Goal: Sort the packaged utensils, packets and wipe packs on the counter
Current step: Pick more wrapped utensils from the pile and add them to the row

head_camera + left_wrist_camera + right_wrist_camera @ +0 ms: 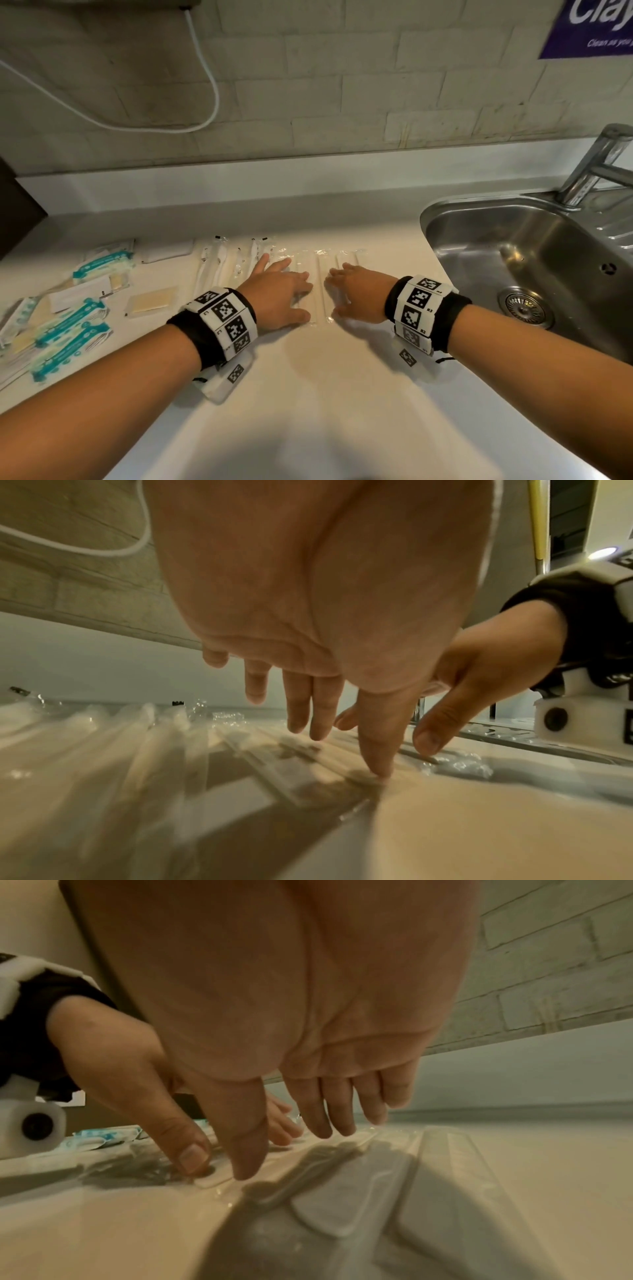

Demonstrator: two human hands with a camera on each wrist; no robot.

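Note:
Several clear-wrapped pale utensils (321,291) lie side by side mid-counter. My left hand (281,294) lies flat, palm down, on their left part, fingers straight; in the left wrist view its thumb tip presses on the wrap (240,764). My right hand (352,294) lies flat on their right part, fingers straight and spread above the wrapped utensils (342,1204). More wrapped white utensils (219,263) lie in a row to the left. Teal wipe packs (68,323) and yellowish packets (150,301) sit at the far left.
A steel sink (455,219) with a faucet (596,164) is set into the counter right of my right hand. A white cable (209,78) hangs on the brick wall. A dark object (17,212) stands at the back left.

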